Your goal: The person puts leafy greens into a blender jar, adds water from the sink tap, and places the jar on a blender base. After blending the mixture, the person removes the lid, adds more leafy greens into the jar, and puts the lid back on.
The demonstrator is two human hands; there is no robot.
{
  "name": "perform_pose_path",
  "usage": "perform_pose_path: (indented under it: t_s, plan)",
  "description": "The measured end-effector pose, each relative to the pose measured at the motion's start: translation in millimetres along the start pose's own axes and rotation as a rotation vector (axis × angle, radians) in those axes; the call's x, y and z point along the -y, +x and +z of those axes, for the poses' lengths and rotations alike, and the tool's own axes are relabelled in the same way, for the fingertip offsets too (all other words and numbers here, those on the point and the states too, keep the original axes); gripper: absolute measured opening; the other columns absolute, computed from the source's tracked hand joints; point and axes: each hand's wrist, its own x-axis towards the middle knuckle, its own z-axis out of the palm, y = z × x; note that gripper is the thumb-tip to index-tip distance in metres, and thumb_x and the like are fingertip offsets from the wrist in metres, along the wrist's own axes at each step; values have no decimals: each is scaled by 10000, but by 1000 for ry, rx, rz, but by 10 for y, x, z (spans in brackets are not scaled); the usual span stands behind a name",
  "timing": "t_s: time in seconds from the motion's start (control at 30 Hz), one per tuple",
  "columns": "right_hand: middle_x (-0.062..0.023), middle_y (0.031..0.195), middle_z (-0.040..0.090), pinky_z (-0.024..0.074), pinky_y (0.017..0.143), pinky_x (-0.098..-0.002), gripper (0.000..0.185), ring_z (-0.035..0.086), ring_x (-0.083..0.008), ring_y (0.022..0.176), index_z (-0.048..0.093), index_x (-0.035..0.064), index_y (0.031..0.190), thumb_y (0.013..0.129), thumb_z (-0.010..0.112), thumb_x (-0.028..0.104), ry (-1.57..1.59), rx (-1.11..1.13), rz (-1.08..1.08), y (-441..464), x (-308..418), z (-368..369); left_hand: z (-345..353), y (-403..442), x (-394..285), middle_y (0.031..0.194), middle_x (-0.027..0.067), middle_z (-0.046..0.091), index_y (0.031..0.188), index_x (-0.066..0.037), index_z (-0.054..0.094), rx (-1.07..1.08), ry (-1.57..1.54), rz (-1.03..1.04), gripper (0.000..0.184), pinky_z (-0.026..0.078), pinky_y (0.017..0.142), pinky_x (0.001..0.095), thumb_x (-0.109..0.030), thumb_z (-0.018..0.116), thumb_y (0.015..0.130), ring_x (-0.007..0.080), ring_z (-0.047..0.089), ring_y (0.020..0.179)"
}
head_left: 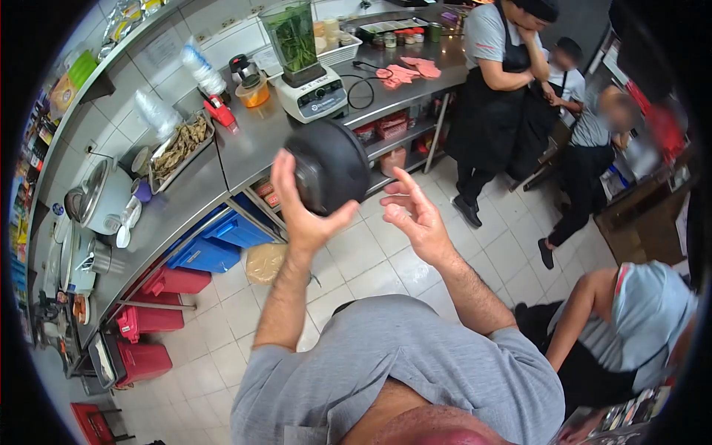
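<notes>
My left hand [308,219] is closed on the left and lower side of a black round lid-like piece [337,163], blurred by motion, in front of the counter. Its exact kind I cannot make out. To the right, my right hand [419,222] is apart from it, fingers spread and slightly curled, holding nothing. Behind the black piece stands a blender base [311,93] with dials. The clear blender jar [289,41] on it contains green leaves.
On the steel counter [256,152] are a container of orange liquid [254,93], a red-handled item [219,113], a tray of dried husks [182,152] and pink cloths [408,72]. Blue bins [208,252] and red bins [152,319] sit below. Several people stand at the right.
</notes>
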Motion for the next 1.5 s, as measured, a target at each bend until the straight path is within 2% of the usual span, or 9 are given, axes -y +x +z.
perform_pose_path:
  t_s: [0.27,0.33,0.53,0.6,0.77,0.87,1.07,1.33,1.5]
  plan:
    - [-100,1092,507,497,765,-289,514,580,-159,895,392,9,1305,869,590,195,87,-189,270,799,-667,-549,-203,2455,1032,1249,185,419,1295,-32,389,-88,267,249,968,340,993,409,-405,828,518,320,413,1171]
    - [-63,991,544,492,738,-272,457,587,-145,843,453,-4,1254,864,598,187,30,-235,305,982,-793,-585,-177,3137,1362,1255,194,440,1296,-31,407,-4,298,311,948,338,1000,385,-449,803,543,317,434,1173]
    - [-54,920,578,486,699,-275,423,582,-134,811,499,-17,1197,860,602,216,-16,-397,398,1515,-1266,-661,219,4456,2086,1290,226,426,1337,14,334,286,316,36,1025,348,995,382,-431,791,535,316,424,1197]
    - [-59,923,580,487,697,-274,414,584,-135,804,507,-12,1189,860,601,220,-20,-435,419,1695,-1354,-620,358,4718,2197,1286,226,440,1350,12,317,544,250,-11,1050,346,1000,382,-440,787,528,324,423,1204]
    - [-58,893,581,491,692,-277,381,586,-137,787,523,-11,1167,861,594,204,0,-477,495,2077,-1651,-555,756,5007,2766,1220,201,503,1274,-34,435,625,480,21,895,394,937,367,-463,752,556,297,480,1132]
    - [-55,884,583,491,693,-277,371,587,-134,789,524,-10,1166,864,588,196,-11,-436,518,2310,-1740,-592,639,5030,2434,1171,168,538,1231,-54,468,859,351,-131,828,415,897,377,-450,754,562,283,509,1083]
    - [-53,887,585,490,703,-281,368,590,-136,801,523,-5,1170,870,581,201,-32,-367,521,2642,-1781,-789,662,5043,2578,1149,139,549,1201,-65,484,939,303,-80,774,423,877,379,-429,753,573,266,518,1054]
    - [-57,904,590,487,699,-282,339,595,-140,802,537,-3,1143,871,578,195,-16,-302,497,3029,-1880,-1029,807,4976,2703,1273,188,478,1312,-22,396,776,438,-90,950,382,963,370,-455,758,547,306,465,1168]
    - [-58,895,592,484,691,-276,333,595,-140,791,538,-3,1139,873,575,193,-15,-288,520,3245,-1953,-1111,763,4965,2586,1103,123,571,1193,-64,494,803,211,-99,726,405,881,343,-393,761,604,229,522,1029]
